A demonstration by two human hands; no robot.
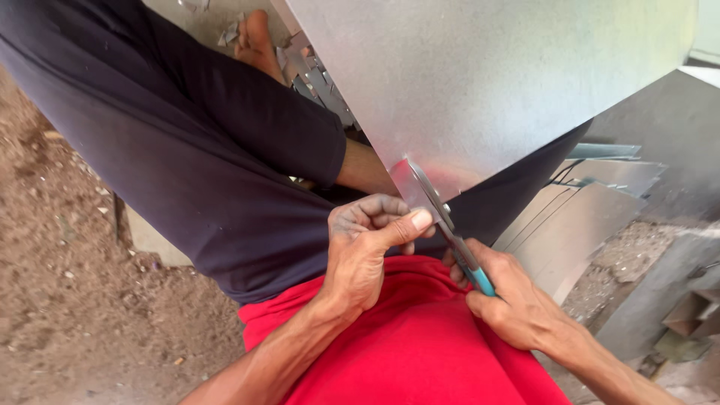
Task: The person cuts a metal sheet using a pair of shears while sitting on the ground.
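Note:
A large grey metal sheet (487, 82) leans over my lap from the upper right. My left hand (367, 247) pinches its near lower edge, thumb pressed on a narrow cut strip (407, 187) that curls away from the sheet. My right hand (510, 296) grips metal snips (450, 229) with blue handles; their blades bite into the sheet's lower edge just right of my left thumb. I wear dark shorts and a red shirt.
Cut metal sheets (585, 210) lie stacked on the ground at the right. Small metal offcuts (319, 79) lie scattered near my bare foot (259, 41) at the top. Bare dirt ground (60, 262) spreads on the left. Grey blocks (675, 300) stand at the right edge.

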